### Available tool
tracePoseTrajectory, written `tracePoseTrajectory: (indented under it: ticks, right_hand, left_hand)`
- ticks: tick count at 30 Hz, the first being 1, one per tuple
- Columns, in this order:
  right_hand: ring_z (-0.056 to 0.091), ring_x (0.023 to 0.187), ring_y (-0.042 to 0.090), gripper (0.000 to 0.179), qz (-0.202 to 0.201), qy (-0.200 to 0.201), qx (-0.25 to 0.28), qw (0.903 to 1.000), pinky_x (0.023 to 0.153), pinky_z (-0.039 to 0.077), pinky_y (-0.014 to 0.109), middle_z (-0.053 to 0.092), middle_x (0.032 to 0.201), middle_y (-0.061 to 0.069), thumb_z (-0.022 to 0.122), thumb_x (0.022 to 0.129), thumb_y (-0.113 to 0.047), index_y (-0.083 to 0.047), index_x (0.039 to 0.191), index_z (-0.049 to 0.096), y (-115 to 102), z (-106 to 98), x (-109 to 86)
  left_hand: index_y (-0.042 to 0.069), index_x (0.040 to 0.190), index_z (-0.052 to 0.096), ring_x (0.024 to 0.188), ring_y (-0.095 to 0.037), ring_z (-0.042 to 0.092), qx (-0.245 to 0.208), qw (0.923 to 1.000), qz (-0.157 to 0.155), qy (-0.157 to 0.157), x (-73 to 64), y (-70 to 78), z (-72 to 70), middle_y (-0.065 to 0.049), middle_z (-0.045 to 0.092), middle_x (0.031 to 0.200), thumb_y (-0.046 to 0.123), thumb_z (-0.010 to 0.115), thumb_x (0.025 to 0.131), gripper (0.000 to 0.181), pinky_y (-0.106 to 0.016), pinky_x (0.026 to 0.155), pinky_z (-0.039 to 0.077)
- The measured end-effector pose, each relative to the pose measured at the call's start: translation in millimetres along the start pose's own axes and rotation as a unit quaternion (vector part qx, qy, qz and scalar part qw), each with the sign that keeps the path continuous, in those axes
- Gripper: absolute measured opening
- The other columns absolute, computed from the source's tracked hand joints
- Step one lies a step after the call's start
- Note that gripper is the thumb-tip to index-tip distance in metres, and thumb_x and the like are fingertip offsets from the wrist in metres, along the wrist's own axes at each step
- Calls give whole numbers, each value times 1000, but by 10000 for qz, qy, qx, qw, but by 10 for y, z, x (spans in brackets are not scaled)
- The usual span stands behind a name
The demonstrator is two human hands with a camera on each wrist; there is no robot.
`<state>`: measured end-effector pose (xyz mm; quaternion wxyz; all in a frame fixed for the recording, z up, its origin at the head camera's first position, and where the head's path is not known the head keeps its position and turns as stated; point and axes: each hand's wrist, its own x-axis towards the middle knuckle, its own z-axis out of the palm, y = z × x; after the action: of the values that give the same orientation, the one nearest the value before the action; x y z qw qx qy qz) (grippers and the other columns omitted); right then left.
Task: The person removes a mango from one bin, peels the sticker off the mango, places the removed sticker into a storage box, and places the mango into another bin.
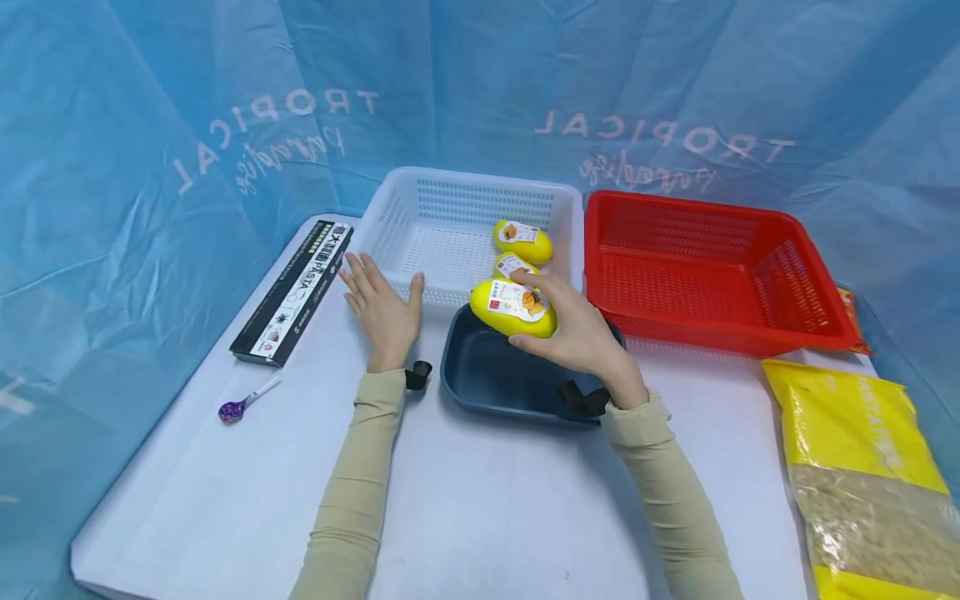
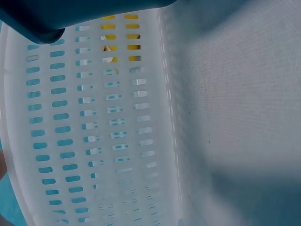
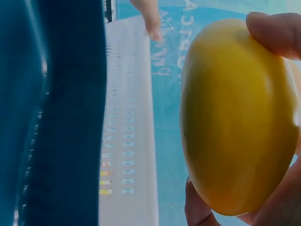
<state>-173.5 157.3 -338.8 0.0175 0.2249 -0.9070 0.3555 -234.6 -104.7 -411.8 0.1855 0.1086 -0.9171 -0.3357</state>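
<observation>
Over the far side of the dark tub, the right hand grips 1 mango, thumb and fingers round its right end, long axis roughly left to right. Farther from it, the left hand, empty, fingers straight, is at the white basket, where 2 more mangoes lie beyond the right hand.
</observation>
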Motion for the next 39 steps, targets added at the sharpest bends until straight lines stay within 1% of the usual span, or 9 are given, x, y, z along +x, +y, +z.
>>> tracePoseTrajectory:
  ticks: [5, 9, 13, 17, 23, 26, 30, 34, 39]
  right_hand:
    - [48, 114, 21, 78, 84, -85, -138, 9998, 84, 54, 39, 49, 138, 5, 80, 76, -33, -26, 144, 42, 5, 47, -178]
    - [47, 117, 20, 80, 75, -142, -66, 9998, 86, 54, 41, 48, 141, 2, 81, 75, -32, -30, 144, 41, -16, 71, -321]
    - [46, 118, 19, 80, -61, -115, 17, 9999, 86, 53, 40, 48, 141, 1, 81, 74, -30, -31, 144, 42, -18, 105, -423]
    - [47, 116, 18, 80, -215, -103, -31, 9997, 84, 53, 36, 49, 139, 0, 82, 74, -29, -30, 143, 43, -10, 138, -498]
    - [47, 116, 15, 80, -263, -141, -82, 9995, 85, 51, 36, 51, 137, -2, 83, 73, -30, -29, 142, 44, -23, 149, -670]
    - [46, 118, 15, 81, -245, -144, 30, 9996, 87, 52, 38, 51, 138, -3, 84, 71, -29, -30, 142, 44, -53, 149, -761]
    - [48, 119, 15, 82, -325, -190, 120, 9992, 89, 52, 39, 51, 137, -3, 86, 70, -27, -31, 141, 45, -90, 176, -890]
    - [50, 118, 13, 83, -568, -277, 25, 9980, 91, 52, 39, 53, 136, -5, 87, 69, -27, -30, 141, 46, -119, 240, -1027]
    - [50, 119, 13, 83, -776, -544, 143, 9954, 93, 52, 38, 53, 136, -6, 87, 68, -27, -29, 141, 46, -138, 365, -1193]
  left_hand:
    - [-3, 154, 3, 148, -41, -14, -19, 9998, 110, -139, -32, 0, -51, -21, -8, 162, 53, 45, 97, 90, -56, 121, -3]
    - [-5, 152, 15, 147, -45, -13, 97, 9992, 344, -156, -92, 33, -106, -26, 3, 161, 43, 51, 97, 82, -57, 120, -2]
    - [-4, 149, 30, 147, -49, -4, 85, 9969, 779, 11, -150, 123, -151, -29, 17, 158, 33, 55, 96, 69, -60, 120, 4]
    - [-3, 144, 40, 147, -49, 7, -178, 9903, 1373, -63, -259, 252, -207, -27, 28, 154, 24, 56, 95, 58, -62, 118, 11]
    - [-2, 137, 49, 145, -45, 23, -650, 9704, 2295, -384, -478, 374, -258, -24, 43, 147, 16, 58, 95, 47, -58, 117, 22]
    - [0, 135, 53, 143, -41, 30, -953, 9590, 2613, -542, -577, 417, -275, -21, 49, 143, 14, 58, 96, 42, -53, 117, 26]
    - [2, 132, 56, 140, -36, 39, -1440, 9428, 2865, -917, -699, 462, -287, -17, 56, 137, 13, 57, 97, 37, -50, 116, 31]
    - [4, 130, 58, 135, -32, 45, -1876, 9258, 3009, -1311, -785, 484, -281, -14, 59, 133, 10, 58, 96, 35, -47, 114, 35]
    - [4, 128, 60, 129, -31, 51, -2129, 9115, 3178, -1513, -832, 493, -233, -14, 61, 130, 8, 59, 95, 33, -46, 109, 40]
